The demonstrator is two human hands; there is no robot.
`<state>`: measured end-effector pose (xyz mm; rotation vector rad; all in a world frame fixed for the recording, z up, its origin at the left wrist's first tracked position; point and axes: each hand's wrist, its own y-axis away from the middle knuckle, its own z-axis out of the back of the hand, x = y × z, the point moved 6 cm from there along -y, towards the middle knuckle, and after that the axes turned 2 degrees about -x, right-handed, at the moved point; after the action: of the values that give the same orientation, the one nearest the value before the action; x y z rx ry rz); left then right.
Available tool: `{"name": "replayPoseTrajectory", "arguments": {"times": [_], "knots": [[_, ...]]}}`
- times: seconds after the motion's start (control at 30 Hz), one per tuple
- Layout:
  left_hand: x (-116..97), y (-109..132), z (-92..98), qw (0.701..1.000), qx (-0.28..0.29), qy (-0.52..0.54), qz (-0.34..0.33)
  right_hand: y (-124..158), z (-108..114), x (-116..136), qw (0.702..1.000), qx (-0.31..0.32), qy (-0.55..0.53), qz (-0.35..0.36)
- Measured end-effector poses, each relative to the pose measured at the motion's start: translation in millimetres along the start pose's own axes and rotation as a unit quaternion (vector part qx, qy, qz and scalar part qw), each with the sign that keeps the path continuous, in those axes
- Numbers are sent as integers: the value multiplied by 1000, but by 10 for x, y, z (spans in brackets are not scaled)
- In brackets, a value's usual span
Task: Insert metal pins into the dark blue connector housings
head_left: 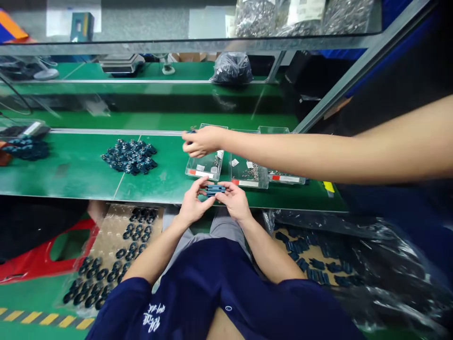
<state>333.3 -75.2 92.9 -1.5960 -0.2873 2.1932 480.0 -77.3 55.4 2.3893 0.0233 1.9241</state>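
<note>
Currently, in the head view, a dark blue part [215, 190] is held just on the near side of the leftmost clear tray [193, 165], clamped between the fingers of the left hand [194, 202] and the right hand [236, 200]. Left of that tray, dark pieces [129, 157] are heaped; across its far end, a co-worker's arm [300, 155] is extended from the right.
</note>
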Motion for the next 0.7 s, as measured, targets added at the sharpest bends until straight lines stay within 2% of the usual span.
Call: {"name": "replayPoseTrajectory", "arguments": {"times": [0.03,0.1,0.13,0.2,0.27,0.33,0.37,0.43,0.5,0.53,0.6,0.63,0.7], "knots": [[-17,-7,-48,998,31,-39,-26,5,30,35,996,-8,80,25],[-38,-7,-158,989,96,-94,-68,31,56,103,970,-1,235,67],[-30,-4,-208,985,123,-101,-73,43,65,123,954,17,288,79],[41,3,-266,984,147,-94,-37,37,133,142,942,75,317,81],[170,19,-265,988,134,-74,38,-60,364,183,949,97,293,60],[302,52,-223,989,96,-31,107,-280,768,295,947,37,316,47],[356,72,-202,989,78,-3,129,-424,995,377,932,-14,358,50],[431,104,-172,986,52,49,151,-740,1341,537,875,-77,473,70],[481,128,-157,983,40,76,164,-1067,1485,572,822,-59,562,71],[500,138,-152,982,37,79,170,-1213,1498,533,808,-31,585,62],[525,156,-132,981,27,72,180,-1437,1461,395,808,22,587,36],[532,166,-121,981,23,65,182,-1511,1430,324,824,34,566,25],[545,191,-107,981,26,54,183,-1588,1373,228,875,25,483,16]]}}
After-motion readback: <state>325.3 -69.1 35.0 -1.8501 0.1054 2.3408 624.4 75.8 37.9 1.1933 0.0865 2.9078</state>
